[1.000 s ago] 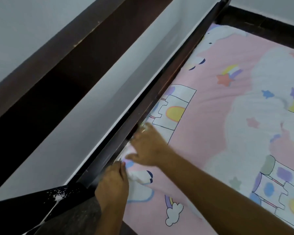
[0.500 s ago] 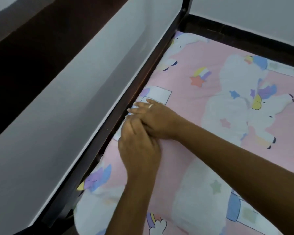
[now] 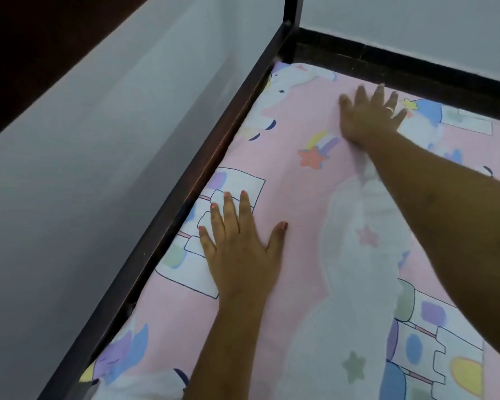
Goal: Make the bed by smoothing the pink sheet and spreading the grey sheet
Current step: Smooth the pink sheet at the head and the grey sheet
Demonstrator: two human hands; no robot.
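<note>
You are touching a pink sheet (image 3: 300,197) that is looking like soft, matt printed cloth, mostly smooth, creasing faintly beside your right hand (image 3: 370,122). The bed frame (image 3: 185,192) is showing dark and hard, like varnished wood, catching a slight sheen along its edge. The wall (image 3: 84,168) is looking smooth, pale and matt. Your ring (image 3: 389,109) is glinting like metal.

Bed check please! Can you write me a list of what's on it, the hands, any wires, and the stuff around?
Surface: pink sheet covers the bed, with faint creases beside the right arm.
Job's things: pink sheet in place; grey sheet not in view.
Clutter: nothing seen.
Hands: left hand flat on the sheet near the frame; right hand flat farther up, wearing a ring.
Cables: nothing seen.
Surroundings: dark bed frame, pale wall.
</note>
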